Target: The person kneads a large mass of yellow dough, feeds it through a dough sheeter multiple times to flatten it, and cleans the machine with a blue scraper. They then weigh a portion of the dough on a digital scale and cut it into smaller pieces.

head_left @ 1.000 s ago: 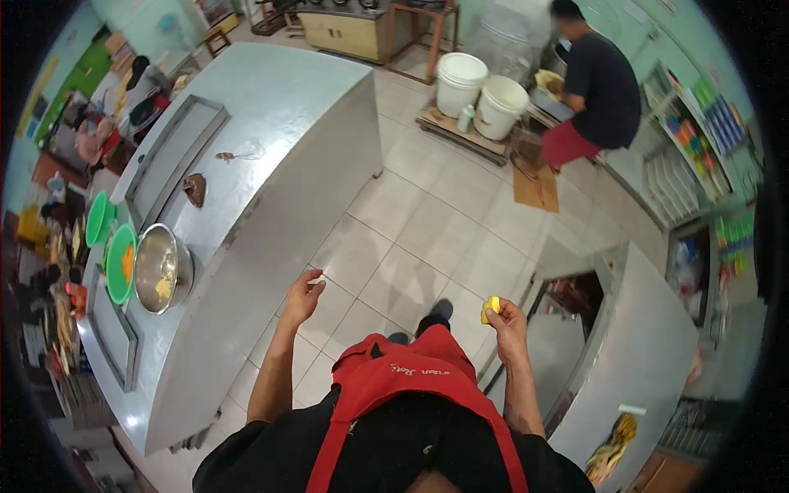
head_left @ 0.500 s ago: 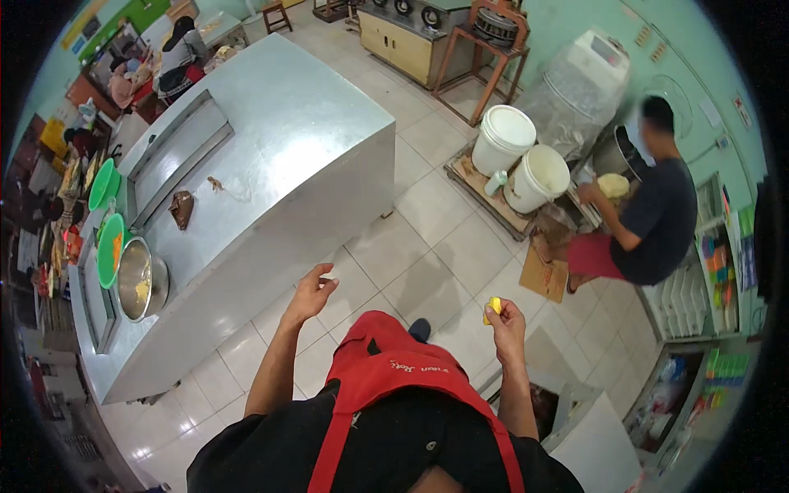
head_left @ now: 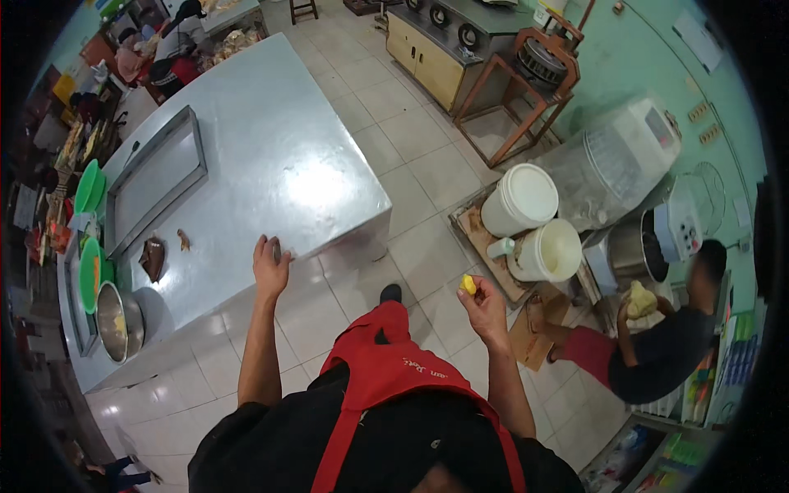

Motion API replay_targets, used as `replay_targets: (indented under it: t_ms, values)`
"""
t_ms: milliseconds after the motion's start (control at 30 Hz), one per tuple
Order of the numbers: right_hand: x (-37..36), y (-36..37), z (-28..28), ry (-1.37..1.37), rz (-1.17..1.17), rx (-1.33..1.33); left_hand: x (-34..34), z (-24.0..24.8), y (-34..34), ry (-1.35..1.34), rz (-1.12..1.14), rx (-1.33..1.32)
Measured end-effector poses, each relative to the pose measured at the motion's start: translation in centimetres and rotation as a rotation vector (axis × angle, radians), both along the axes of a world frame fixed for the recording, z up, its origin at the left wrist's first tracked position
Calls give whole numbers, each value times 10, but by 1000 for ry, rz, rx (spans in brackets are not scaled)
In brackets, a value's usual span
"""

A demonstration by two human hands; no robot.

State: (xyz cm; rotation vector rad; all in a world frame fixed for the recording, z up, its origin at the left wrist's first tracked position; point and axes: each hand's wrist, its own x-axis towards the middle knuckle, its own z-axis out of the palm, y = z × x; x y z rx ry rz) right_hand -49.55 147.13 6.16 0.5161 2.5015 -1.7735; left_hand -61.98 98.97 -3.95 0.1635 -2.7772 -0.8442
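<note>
My right hand (head_left: pixel 487 312) pinches a small yellow piece (head_left: pixel 468 284) between thumb and fingertips, held up over the tiled floor. What exactly the piece is cannot be made out. My left hand (head_left: pixel 271 267) is at the near edge of the metal-topped table (head_left: pixel 263 156), its fingers apart and nothing visible in them. On that table, left of this hand, lie a brown cone-shaped bag (head_left: pixel 152 259) and a small brown scrap (head_left: pixel 183 240). A steel bowl (head_left: pixel 120 324) with a little yellow stuff inside stands at the table's left end.
A shallow metal tray (head_left: pixel 156 182) and green basins (head_left: pixel 88 261) line the table's far left side. White buckets (head_left: pixel 520 201) stand on a low wooden platform to the right. Beside a mixer (head_left: pixel 629 255), a seated co-worker (head_left: pixel 666 353) holds pale dough (head_left: pixel 640 302).
I have moved and turned nearer the table, and my left hand has come to its edge. My right hand still holds the yellow piece. The co-worker's hands have lifted the dough away from the mixer.
</note>
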Motion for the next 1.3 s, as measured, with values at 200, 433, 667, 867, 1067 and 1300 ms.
replay_targets:
  t_ms: [200,433,667,867,1067,1300]
  values:
    - [-108,58,0,-11,-63,-143,-161,5,56,-149,137,-33]
    - [-250,108,-17,-184,-16,-166,-277,19,79,-162,260,-240]
    - [-469,155,-27,-131,340,245,-292,26,83,-62,337,-188]
    - [-665,134,12,34,584,268,-291,10,78,128,494,119]
    - [-803,67,10,89,753,158,-314,4,79,254,678,377]
    - [-929,-4,-38,18,853,121,-374,-16,45,313,970,393]
